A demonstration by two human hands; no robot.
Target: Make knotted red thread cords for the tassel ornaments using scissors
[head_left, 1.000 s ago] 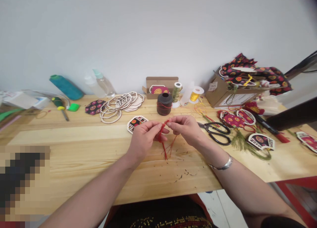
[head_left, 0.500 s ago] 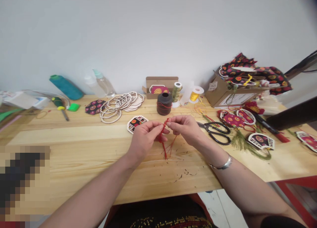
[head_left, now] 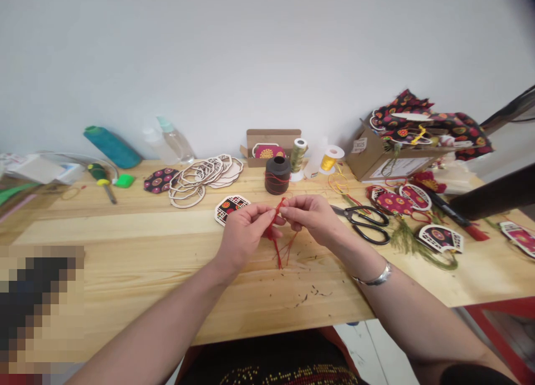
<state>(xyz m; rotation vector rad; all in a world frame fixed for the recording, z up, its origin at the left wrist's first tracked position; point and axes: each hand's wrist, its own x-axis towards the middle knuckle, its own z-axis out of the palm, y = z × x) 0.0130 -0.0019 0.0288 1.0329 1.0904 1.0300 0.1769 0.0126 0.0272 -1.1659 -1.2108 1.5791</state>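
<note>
Both hands meet above the middle of the wooden table [head_left: 125,245]. My left hand [head_left: 242,234] pinches a bundle of red thread [head_left: 278,245] between thumb and fingers. My right hand [head_left: 315,218] pinches the top end of the same red thread, fingertips close to the left hand's. The loose thread ends hang down to the tabletop. A dark thread spool [head_left: 277,175] stands just behind the hands. A small patterned fan piece [head_left: 229,206] lies beside the left hand.
Black scissors [head_left: 365,223] lie right of my right hand. Wooden frame rings [head_left: 200,176] are piled at the back. Gold and green spools [head_left: 330,159], a spray bottle [head_left: 175,140], a teal spool [head_left: 111,146], a screwdriver [head_left: 102,180] and a cardboard box of fabric [head_left: 393,156] line the back.
My right fingertips have closed in slightly toward the left hand on the red thread. Nothing else has moved.
</note>
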